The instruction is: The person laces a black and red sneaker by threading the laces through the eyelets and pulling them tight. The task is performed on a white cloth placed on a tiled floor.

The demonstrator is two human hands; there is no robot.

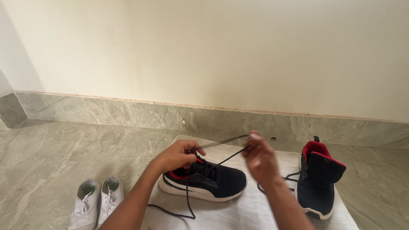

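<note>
Right hand [259, 156]: fingers pinched shut on a black lace [230, 156], pulled taut and slanting up from the eyelets of a dark shoe [208, 180]. Left hand [177, 155]: fingers curled down over the collar of the same shoe, at its red-lined opening; whether they pinch a second lace strand there cannot be told. A loose length of lace trails from the shoe's near side in a curve across a white cloth [255, 214]. The shoe lies on that cloth, toe to the right, white sole with a white stripe on its side. Dark shoes, two: the second shoe [318, 184] stands on the cloth's right part, well apart from the first, heel away, red lining showing, lace hanging loose. White shoes [95, 204], two: a laced pair side by side on the grey marble floor [41, 158], left of the cloth. Cloths, one. Beyond: a marble skirting below a cream wall [262, 48]
</note>
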